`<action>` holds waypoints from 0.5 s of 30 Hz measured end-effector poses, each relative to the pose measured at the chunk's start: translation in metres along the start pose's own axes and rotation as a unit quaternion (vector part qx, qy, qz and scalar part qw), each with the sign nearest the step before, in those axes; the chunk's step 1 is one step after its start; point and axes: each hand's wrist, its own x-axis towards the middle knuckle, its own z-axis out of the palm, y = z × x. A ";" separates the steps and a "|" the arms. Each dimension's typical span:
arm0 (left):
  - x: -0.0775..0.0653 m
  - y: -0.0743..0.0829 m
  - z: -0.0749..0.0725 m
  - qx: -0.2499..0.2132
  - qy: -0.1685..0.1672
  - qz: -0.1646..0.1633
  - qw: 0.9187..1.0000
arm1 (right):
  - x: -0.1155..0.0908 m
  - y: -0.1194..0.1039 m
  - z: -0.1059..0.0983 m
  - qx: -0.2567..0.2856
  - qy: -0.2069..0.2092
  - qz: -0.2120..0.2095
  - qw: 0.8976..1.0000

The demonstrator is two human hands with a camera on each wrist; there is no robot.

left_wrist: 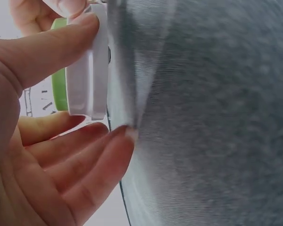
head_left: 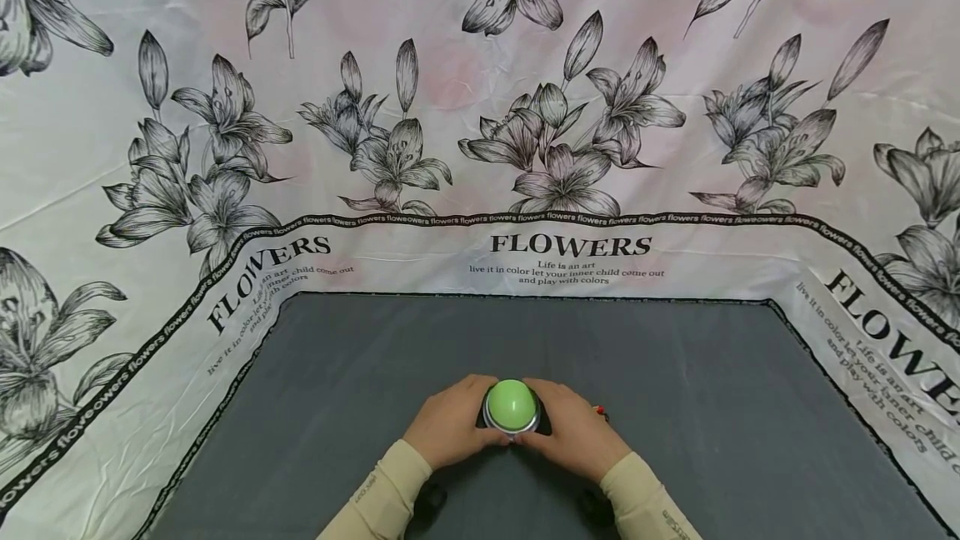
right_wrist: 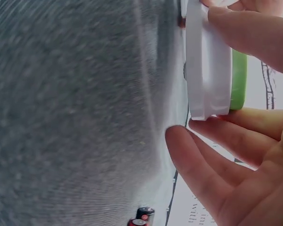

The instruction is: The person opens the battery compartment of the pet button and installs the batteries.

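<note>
A round push button with a green dome and a white base is between both hands in the middle of the head view. The left hand grips it from the left, and the right hand from the right. In the left wrist view, the left thumb lies along the white side of the button, with fingers at the opposite edge. From the right wrist, the button shows tilted on edge, pinched between thumb and fingers. Its underside faces the grey cloth and is mostly hidden.
Batteries with black and red ends lie beyond the right hand, mostly hidden by it in the head view. A dark grey surface lies below, bordered by a white flower-printed cloth with black lettering.
</note>
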 end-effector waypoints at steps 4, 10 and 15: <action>0.001 0.001 -0.004 -0.054 0.006 0.004 0.999 | 0.000 -0.003 -0.002 0.013 0.013 0.002 1.000; 0.002 0.001 -0.005 -0.123 0.009 -0.006 0.992 | 0.000 -0.007 -0.005 0.068 0.017 0.013 0.997; 0.003 0.002 -0.007 -0.207 0.007 -0.039 0.978 | -0.001 -0.010 -0.011 0.125 0.026 0.018 0.992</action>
